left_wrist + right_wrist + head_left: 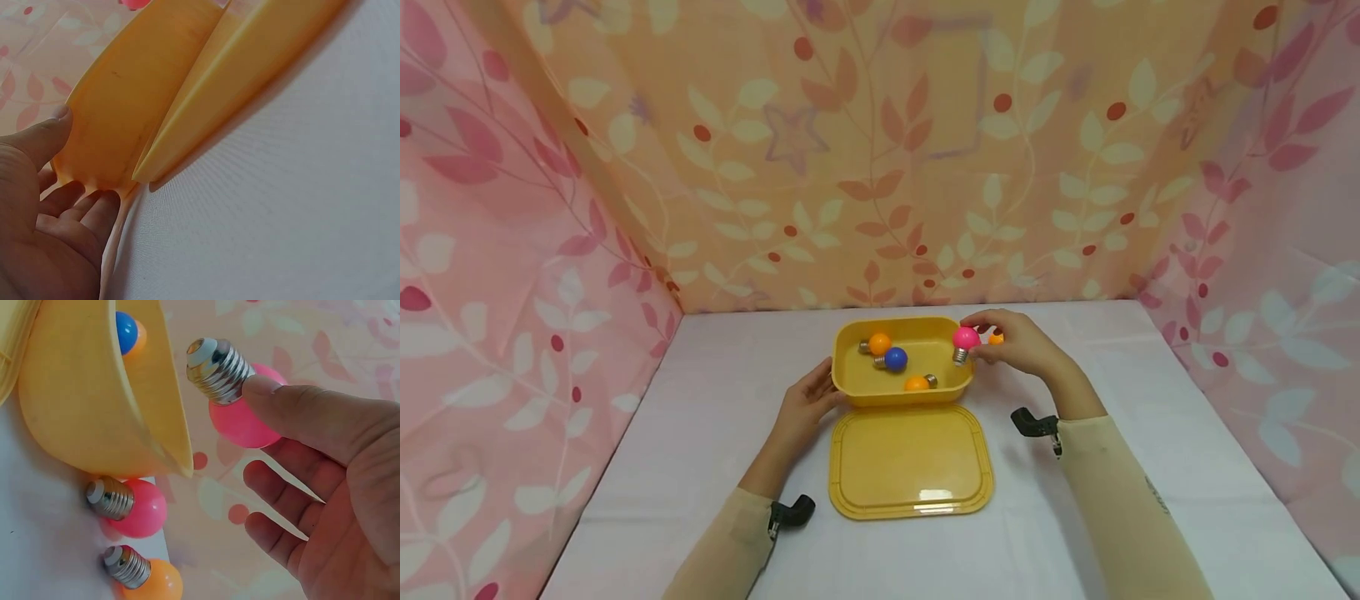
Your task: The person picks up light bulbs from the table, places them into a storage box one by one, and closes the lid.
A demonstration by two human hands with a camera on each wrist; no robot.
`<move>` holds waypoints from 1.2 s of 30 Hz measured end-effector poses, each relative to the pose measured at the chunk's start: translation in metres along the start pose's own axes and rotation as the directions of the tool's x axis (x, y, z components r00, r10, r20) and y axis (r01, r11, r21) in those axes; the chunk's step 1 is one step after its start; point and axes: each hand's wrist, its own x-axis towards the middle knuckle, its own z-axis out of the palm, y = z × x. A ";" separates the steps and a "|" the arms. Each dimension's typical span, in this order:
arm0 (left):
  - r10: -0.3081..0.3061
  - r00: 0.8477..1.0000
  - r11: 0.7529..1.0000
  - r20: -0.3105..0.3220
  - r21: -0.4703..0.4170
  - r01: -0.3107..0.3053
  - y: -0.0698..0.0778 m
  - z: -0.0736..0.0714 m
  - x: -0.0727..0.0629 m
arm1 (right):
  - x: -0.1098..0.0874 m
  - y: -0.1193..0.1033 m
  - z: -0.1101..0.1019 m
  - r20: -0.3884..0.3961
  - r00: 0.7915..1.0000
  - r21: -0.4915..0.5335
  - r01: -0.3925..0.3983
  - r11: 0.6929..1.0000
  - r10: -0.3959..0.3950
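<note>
A yellow plastic box (857, 379) holds two orange light bulbs (880, 344) and a blue light bulb (896, 359). My left hand (806, 403) grips the box's left end. In the left wrist view, its thumb lies at the rim and its fingers bend against the outer wall. Between thumb and fingers of my right hand (1018, 343) is a pink light bulb (247, 419), its metal screw base uncovered, held at the box's right rim. Under that hand, another pink bulb (145, 509) and an orange bulb (161, 581) lie on the table beside the box.
The box's yellow lid (912, 462) lies flat in front of it on the white tablecloth (700, 467). Floral cloth walls (880, 167) stand behind and on both sides. Each wrist carries a small black camera (1033, 423).
</note>
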 end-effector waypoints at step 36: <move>0.006 1.000 0.999 0.002 -0.035 -0.006 0.002 -0.001 0.000 | 0.105 -0.026 0.019 0.322 0.945 -0.130 0.104 0.986 -0.057</move>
